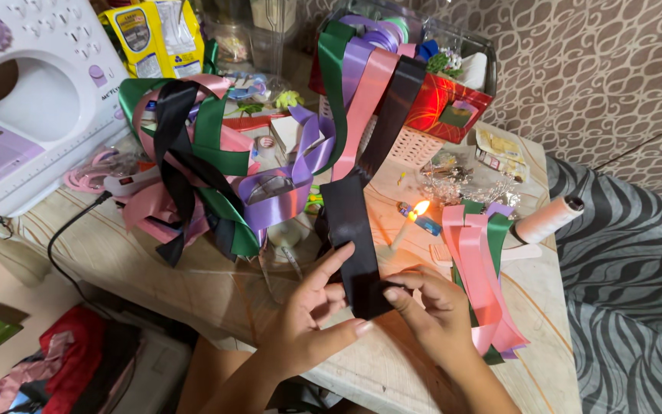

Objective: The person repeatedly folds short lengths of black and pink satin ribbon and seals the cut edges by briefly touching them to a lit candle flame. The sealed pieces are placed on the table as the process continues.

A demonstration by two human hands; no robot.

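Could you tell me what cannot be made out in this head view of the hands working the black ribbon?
- Black ribbon: its lower end is hidden behind the left hand and right hand.
- Sewing machine: cut off by the left and top edges.
- White basket: contents mostly covered by hanging ribbons.
- Candle: its base is hidden behind the ribbon and the right hand.
- Clear packets: contents too small to tell.
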